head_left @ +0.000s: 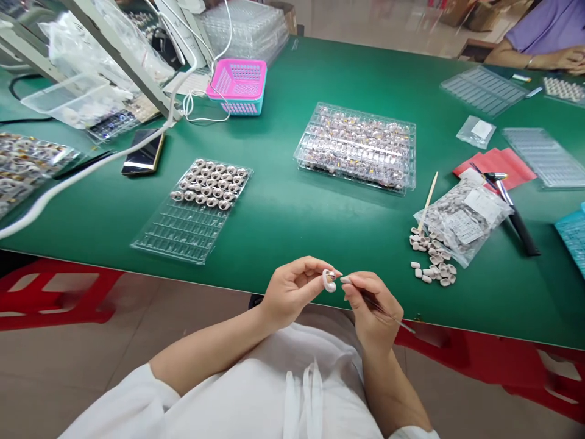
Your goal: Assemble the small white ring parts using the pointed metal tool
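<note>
My left hand (292, 291) pinches a small white ring-shaped part (329, 281) between thumb and fingertips, just in front of the green table's near edge. My right hand (371, 308) is closed on a thin needle-like tool (388, 315) whose tip points at the white part. A clear tray (192, 210) partly filled with similar pale parts lies to the left on the table. To the right, a heap of loose pale parts (432, 262) spills out beside a plastic bag of parts (464, 219).
A stack of clear trays full of parts (356, 146) sits mid-table. A pink basket (237, 85), a phone (142, 155), a white cable (91, 167), a wooden stick (428, 201) and red paper (498, 164) lie about. Another person's arm (539, 58) rests at the far right corner.
</note>
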`<state>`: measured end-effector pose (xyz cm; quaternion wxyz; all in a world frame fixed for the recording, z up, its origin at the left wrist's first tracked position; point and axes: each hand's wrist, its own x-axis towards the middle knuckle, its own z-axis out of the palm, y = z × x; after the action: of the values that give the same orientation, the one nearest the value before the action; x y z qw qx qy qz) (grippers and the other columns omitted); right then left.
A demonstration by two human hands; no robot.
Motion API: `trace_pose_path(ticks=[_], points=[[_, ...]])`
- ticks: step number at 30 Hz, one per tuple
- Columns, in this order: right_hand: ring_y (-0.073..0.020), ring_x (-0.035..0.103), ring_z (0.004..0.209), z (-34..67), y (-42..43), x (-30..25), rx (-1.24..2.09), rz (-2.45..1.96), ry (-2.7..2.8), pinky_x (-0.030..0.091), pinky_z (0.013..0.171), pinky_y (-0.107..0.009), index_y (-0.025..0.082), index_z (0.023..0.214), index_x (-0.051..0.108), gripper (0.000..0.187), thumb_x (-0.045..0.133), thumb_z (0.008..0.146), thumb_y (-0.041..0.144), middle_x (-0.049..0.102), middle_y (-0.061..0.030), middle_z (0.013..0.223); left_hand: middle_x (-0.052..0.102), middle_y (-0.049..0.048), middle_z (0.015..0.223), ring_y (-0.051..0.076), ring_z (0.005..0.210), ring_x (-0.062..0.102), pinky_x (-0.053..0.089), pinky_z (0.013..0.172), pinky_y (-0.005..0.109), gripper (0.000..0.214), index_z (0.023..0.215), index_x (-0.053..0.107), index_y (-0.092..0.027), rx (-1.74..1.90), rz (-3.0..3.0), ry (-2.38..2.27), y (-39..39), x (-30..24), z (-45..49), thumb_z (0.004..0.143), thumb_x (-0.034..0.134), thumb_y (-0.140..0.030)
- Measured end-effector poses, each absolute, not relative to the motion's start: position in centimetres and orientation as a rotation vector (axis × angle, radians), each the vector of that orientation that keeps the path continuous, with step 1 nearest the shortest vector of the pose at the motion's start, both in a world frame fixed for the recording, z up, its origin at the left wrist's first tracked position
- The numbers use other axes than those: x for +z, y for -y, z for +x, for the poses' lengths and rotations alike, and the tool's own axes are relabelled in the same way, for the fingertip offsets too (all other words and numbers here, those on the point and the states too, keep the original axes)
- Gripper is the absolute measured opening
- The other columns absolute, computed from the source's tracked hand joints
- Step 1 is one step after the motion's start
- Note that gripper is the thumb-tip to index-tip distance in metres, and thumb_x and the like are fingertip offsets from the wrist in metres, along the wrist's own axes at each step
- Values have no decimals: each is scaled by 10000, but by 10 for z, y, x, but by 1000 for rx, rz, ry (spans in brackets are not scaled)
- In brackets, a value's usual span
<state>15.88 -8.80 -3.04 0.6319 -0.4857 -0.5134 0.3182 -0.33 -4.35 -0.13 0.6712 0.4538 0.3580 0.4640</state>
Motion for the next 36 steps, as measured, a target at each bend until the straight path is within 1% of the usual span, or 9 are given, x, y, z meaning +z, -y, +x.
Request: trace_pose_path(ticks=[3, 7, 10, 14, 18, 20, 26, 31, 36], points=[[-151, 665, 700, 164, 82, -22, 950, -1048, 1177, 535, 526, -252, 255, 971, 754, 163, 725, 850, 149, 727, -41, 882, 770, 55, 813, 146, 741, 714, 580, 724, 242, 143, 892, 755, -135, 935, 909, -828, 37, 3, -4, 811, 787, -248], [-137, 630, 654, 165, 76, -17, 1110, -1020, 1161, 496, 488, -241, 241, 957, 767, 115, 718, 867, 189, 715, -49, 849, 755, 61, 791, 151, 709, 692, 576, 692, 259, 198, 868, 759, -124, 907, 925, -830, 33, 5, -4, 790, 805, -300], [-130, 614, 643, 162, 75, -16, 1113, -1041, 1145, 485, 491, -241, 247, 965, 777, 131, 719, 866, 184, 720, -46, 849, 754, 57, 791, 158, 717, 695, 577, 706, 271, 197, 876, 763, -132, 917, 964, -821, 33, 4, -5, 793, 801, -306], [-127, 607, 630, 160, 76, -17, 1097, -1051, 1119, 473, 484, -243, 285, 982, 791, 180, 723, 860, 171, 735, -28, 841, 759, 69, 828, 164, 745, 704, 577, 718, 266, 161, 894, 786, -140, 932, 1058, -859, 34, 1, -7, 805, 790, -275], [-128, 607, 629, 160, 76, -18, 1098, -1046, 1089, 455, 465, -238, 306, 960, 801, 188, 743, 842, 171, 742, -17, 813, 749, 77, 812, 152, 721, 691, 565, 673, 244, 155, 912, 806, -148, 971, 1166, -897, 34, -1, -7, 807, 786, -259], [-127, 604, 627, 160, 76, -18, 1104, -1054, 1076, 449, 458, -237, 301, 953, 803, 180, 748, 838, 174, 742, -19, 809, 744, 76, 790, 148, 702, 682, 556, 650, 237, 159, 926, 810, -153, 996, 1223, -901, 34, -2, -7, 812, 781, -260], [-119, 588, 593, 161, 76, -20, 1142, -1112, 1019, 440, 441, -240, 254, 915, 806, 120, 773, 810, 205, 731, -32, 797, 747, 73, 781, 155, 715, 680, 548, 652, 240, 171, 1000, 807, -175, 1051, 1418, -907, 36, -6, -7, 863, 726, -238], [-120, 589, 600, 161, 74, -19, 1156, -1090, 992, 436, 443, -238, 267, 913, 807, 134, 777, 802, 197, 735, -29, 791, 750, 71, 782, 150, 690, 661, 536, 637, 242, 188, 1034, 802, -184, 1063, 1521, -944, 37, -5, -5, 878, 707, -225], [-117, 584, 578, 162, 74, -21, 1142, -1086, 978, 430, 432, -241, 266, 918, 809, 134, 780, 800, 209, 735, -31, 787, 760, 69, 791, 151, 692, 678, 548, 653, 243, 193, 1041, 799, -185, 1041, 1572, -929, 36, -1, -5, 903, 668, -217]])
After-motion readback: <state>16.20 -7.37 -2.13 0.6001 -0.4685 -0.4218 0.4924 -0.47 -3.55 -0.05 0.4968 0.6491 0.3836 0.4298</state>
